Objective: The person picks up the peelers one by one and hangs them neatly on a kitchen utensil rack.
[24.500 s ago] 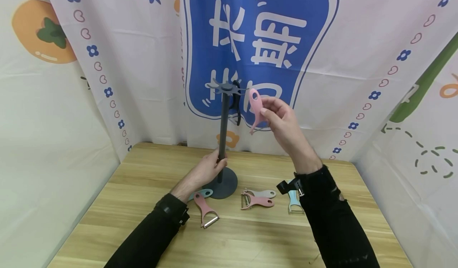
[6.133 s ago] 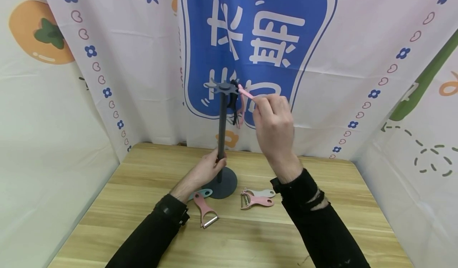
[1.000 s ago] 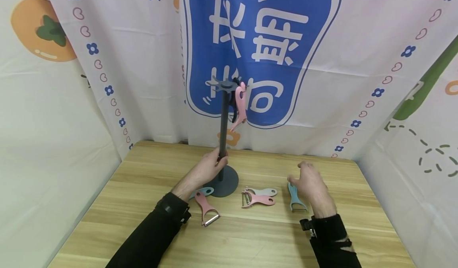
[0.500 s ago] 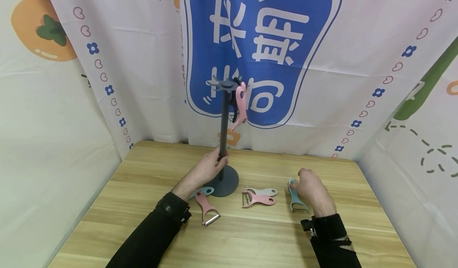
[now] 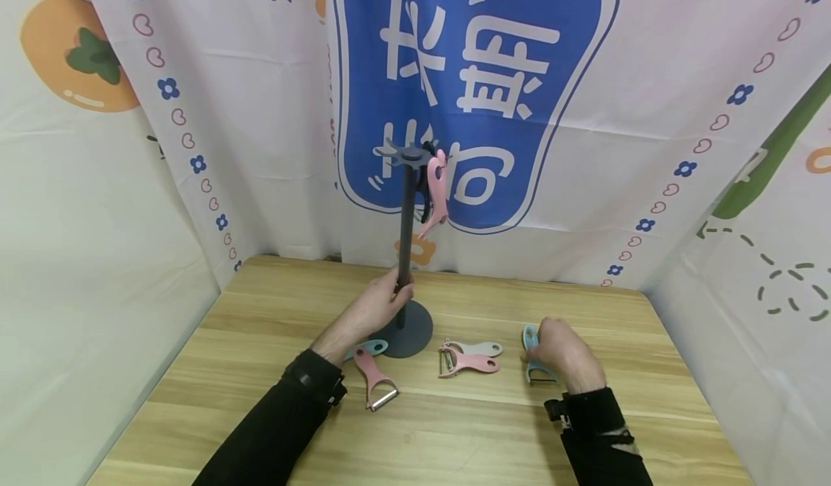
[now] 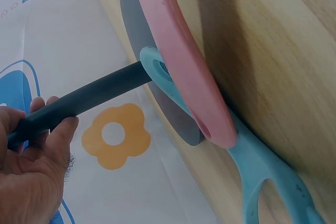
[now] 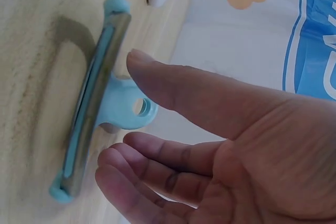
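Observation:
My left hand (image 5: 370, 309) grips the dark grey pole of a hook stand (image 5: 406, 233) just above its round base; the left wrist view shows thumb and fingers around the pole (image 6: 100, 90). My right hand (image 5: 566, 352) is low at the table's right, thumb and fingers spread either side of a light blue peeler (image 5: 529, 336). In the right wrist view a gap shows between the fingertips and that peeler's handle (image 7: 123, 111), which lies on the table. From the stand's hooks hang a pink peeler (image 5: 438, 190) and a black peeler (image 5: 422, 183), partly hidden behind it.
A pink peeler (image 5: 371, 370) overlaps a light blue peeler (image 5: 376, 345) beside my left wrist. Right of the base, another pink peeler (image 5: 477, 363) lies against a whitish peeler (image 5: 483, 347). A printed curtain (image 5: 273, 147) hangs behind the wooden table (image 5: 454, 428).
Earlier my right hand held pink peelers up at the hooks; pink now hangs there. In the last second that hand has lowered around the blue peeler. My left hand stays on the pole.

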A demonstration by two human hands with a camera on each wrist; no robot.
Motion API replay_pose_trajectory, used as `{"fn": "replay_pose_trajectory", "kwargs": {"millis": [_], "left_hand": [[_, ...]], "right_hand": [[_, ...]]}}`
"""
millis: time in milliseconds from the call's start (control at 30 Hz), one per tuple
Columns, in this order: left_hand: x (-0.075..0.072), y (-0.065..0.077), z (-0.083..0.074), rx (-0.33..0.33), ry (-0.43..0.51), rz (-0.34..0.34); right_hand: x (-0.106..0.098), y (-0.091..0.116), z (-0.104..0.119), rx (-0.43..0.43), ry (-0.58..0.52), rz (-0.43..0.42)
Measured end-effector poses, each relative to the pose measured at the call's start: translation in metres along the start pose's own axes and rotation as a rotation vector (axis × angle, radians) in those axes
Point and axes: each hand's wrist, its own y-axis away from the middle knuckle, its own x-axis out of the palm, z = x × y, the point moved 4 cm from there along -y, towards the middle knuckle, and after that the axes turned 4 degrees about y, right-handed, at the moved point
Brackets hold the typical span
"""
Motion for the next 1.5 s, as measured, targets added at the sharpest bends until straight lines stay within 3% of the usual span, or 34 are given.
{"fn": "replay_pose_trajectory", "kwargs": {"millis": [833,1500], "left_hand": [[0.0,0.001,-0.002,0.001,-0.009,-0.011],[0.001,0.001,0.0,0.002,-0.002,-0.014]], "right_hand": [[0.003,-0.005,-0.001,-0.081,0.101,0.036],[-0.012,-0.007,-0.001,-0.115,0.023,-0.095]]}}
